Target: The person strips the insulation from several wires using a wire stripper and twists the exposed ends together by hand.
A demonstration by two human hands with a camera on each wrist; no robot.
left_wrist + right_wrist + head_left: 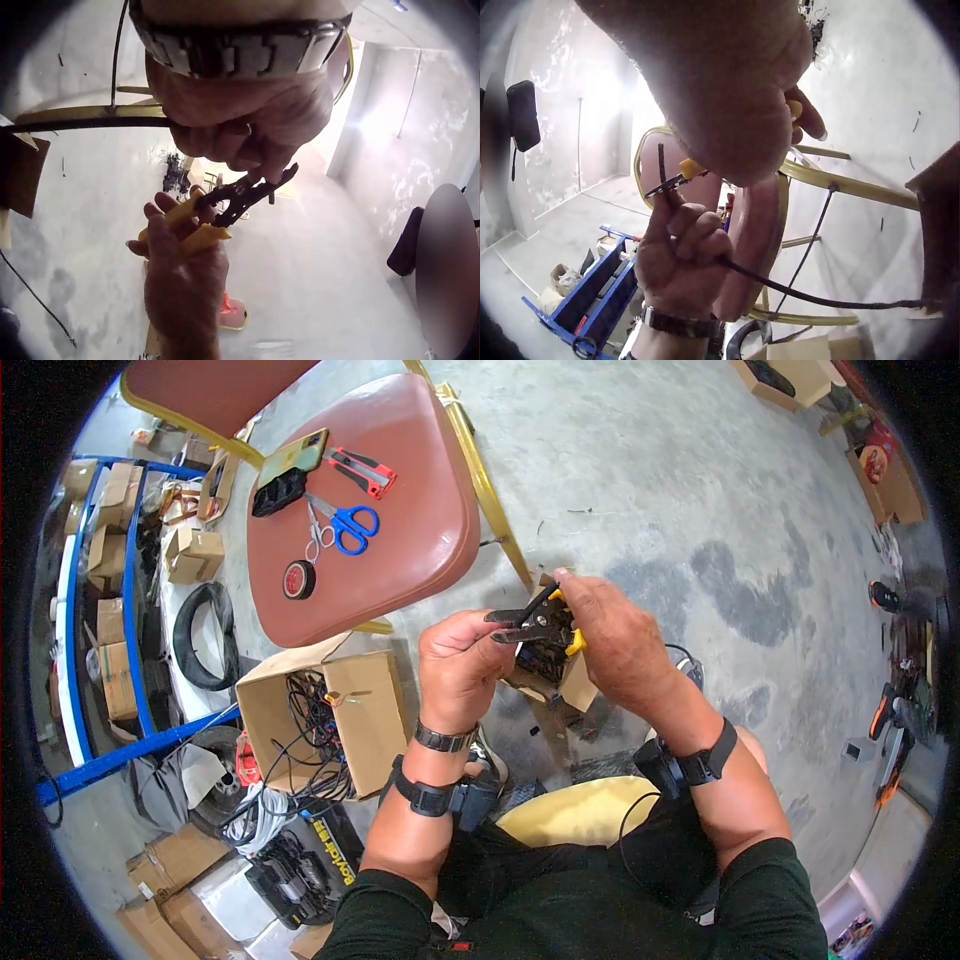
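- Gripping yellow-handled pliers (540,622), the right hand (620,645) has its fingers curled tight round the handles, held up between both hands.
- Black cable (802,291) pinched in left hand (458,665), fingers curled — its end at the plier tip.
- Blue scissors (347,525) on red chair seat (420,530), well apart.

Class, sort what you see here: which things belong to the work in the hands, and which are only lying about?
In use: yellow-handled pliers, gripped by the right hand; black cable, held to them by the left hand.
Lying about: blue scissors, red utility knife, tape roll, phone, all on the chair seat.
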